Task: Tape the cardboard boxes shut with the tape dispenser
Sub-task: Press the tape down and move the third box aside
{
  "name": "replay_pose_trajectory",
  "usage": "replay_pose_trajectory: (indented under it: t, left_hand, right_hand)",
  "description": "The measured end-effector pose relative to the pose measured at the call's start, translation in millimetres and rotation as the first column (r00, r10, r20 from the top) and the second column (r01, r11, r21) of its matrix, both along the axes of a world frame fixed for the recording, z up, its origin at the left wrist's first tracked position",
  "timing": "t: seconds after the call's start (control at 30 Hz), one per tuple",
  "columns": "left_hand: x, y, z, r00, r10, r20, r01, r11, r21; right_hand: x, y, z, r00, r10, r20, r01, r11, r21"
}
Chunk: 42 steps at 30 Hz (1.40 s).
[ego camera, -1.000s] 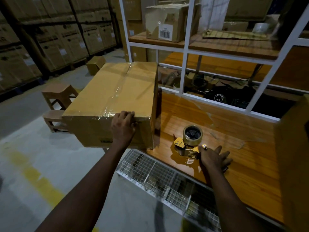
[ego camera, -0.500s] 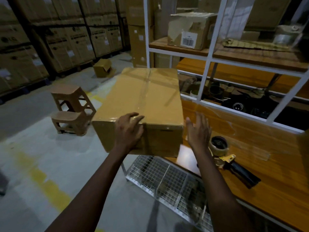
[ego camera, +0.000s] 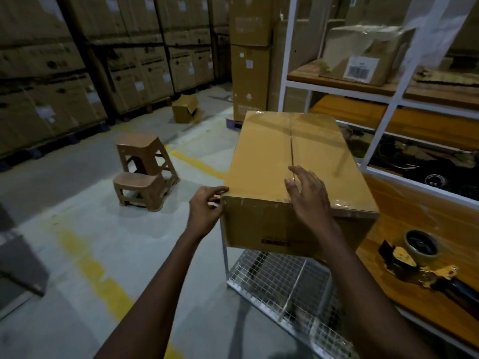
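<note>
Far beyond both hands, stacked cartons (ego camera: 77, 68) are filling the back wall, and a white shelving frame (ego camera: 396, 99) is rising to the right of the right hand, carrying a labelled carton (ego camera: 363, 53) on its upper board. Just ahead of the hands, the cardboard box (ego camera: 293, 161) is sitting on the left end of the wooden bench (ego camera: 420, 301), its near end jutting past the edge. Clear tape is shining across the near top edge, while the middle seam is showing as a dark open line further up, so I judge that seam is not yet taped.

To the left of the left hand, two brown plastic stools (ego camera: 142, 172) are standing on the floor. Below the right forearm, a wire mesh shelf (ego camera: 280, 283) is hanging under the bench.

The left hand (ego camera: 204, 211) is curling its fingers (ego camera: 215, 193) against the box's near left corner, touching it rather than gripping it. The right hand (ego camera: 308, 195) is lying open and flat over the near top edge, holding nothing.

The box looks stiff and bulky; its weight I cannot tell. Taped faces will be slick, so bare cardboard at the corners and lower edges looks the safer hold.

To the right of the right arm, the tape dispenser (ego camera: 417, 260) is lying on the bench, well apart from both hands, its dark handle the place to take it.
</note>
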<state>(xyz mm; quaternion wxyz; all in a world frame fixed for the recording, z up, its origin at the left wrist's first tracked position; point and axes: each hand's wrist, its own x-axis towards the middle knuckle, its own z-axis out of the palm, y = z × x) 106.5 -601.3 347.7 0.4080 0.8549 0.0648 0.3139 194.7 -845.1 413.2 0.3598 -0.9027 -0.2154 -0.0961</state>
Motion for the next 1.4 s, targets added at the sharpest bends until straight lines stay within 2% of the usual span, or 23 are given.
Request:
replay_pose_trajectory:
  t: [0.27, 0.37, 0.43, 0.5, 0.63, 0.7, 0.77, 0.87, 0.9, 1.0, 1.07, 1.2, 1.3, 1.4]
  left_hand:
    - [9.9, 21.3, -4.0, 0.985, -0.114, 0.126, 0.091, 0.981, 0.170]
    - [13.0, 25.5, 1.1, 0.967, -0.187, 0.173, 0.124, 0.939, 0.322]
    - [12.0, 25.6, -1.8, 0.950, -0.244, 0.194, 0.127, 0.870, 0.476]
    - [13.2, 29.8, -8.8, 0.937, -0.296, 0.183, 0.116, 0.761, 0.638]
    - [18.2, 43.1, -7.1, 0.919, -0.376, 0.115, 0.163, 0.632, 0.758]
    - [15.7, 43.3, -1.3, 0.906, -0.414, 0.090, 0.203, 0.610, 0.766]
    - [16.9, 37.5, 6.5, 0.902, -0.419, 0.110, 0.200, 0.628, 0.752]
    - [29.5, 26.3, 16.2, 0.938, -0.313, 0.148, 0.152, 0.756, 0.637]
    - [33.4, 24.0, 14.3, 0.957, -0.273, 0.097, 0.162, 0.782, 0.602]
    - [39.8, 22.4, -2.0, 0.965, -0.233, -0.121, 0.260, 0.786, 0.561]
    - [39.7, 23.9, -8.4, 0.962, -0.233, -0.139, 0.271, 0.799, 0.536]
    - [41.5, 25.8, -6.1, 0.962, -0.236, -0.136, 0.272, 0.796, 0.541]
    - [44.4, 28.8, -8.7, 0.961, -0.241, -0.135, 0.275, 0.787, 0.552]
    - [46.7, 28.8, -10.1, 0.961, -0.241, -0.136, 0.276, 0.796, 0.539]
  right_hand:
    - [-3.5, 24.1, -7.6, 1.000, -0.013, 0.012, 0.014, 0.998, -0.069]
    - [-2.8, 33.0, -11.2, 0.999, 0.011, 0.030, -0.007, 0.994, -0.112]
    - [-0.9, 38.5, -12.5, 0.998, 0.023, 0.053, -0.017, 0.993, -0.115]
    - [1.2, 44.4, -10.8, 0.996, 0.024, 0.089, -0.014, 0.994, -0.112]
    - [2.1, 58.4, -7.9, 0.985, -0.023, 0.170, 0.051, 0.986, -0.160]
    - [0.6, 67.1, -7.3, 0.965, -0.076, 0.252, 0.120, 0.979, -0.162]
    - [-1.4, 78.8, -4.5, 0.929, -0.140, 0.344, 0.186, 0.977, -0.106]
    - [-2.6, 99.9, -1.3, 0.890, -0.170, 0.424, 0.169, 0.985, 0.039]
    - [-2.1, 105.6, -4.0, 0.879, -0.170, 0.445, 0.152, 0.985, 0.077]
    - [2.7, 111.9, -21.3, 0.845, -0.184, 0.501, 0.148, 0.983, 0.110]
    - [6.8, 108.2, -33.0, 0.825, -0.182, 0.535, 0.156, 0.983, 0.094]
    - [19.8, 80.5, -41.4, 0.792, -0.296, 0.534, 0.265, 0.955, 0.136]
    - [30.7, 38.0, -55.8, 0.788, -0.379, 0.486, 0.384, 0.919, 0.094]
    - [41.5, 3.8, -71.0, 0.767, -0.416, 0.488, 0.419, 0.901, 0.110]
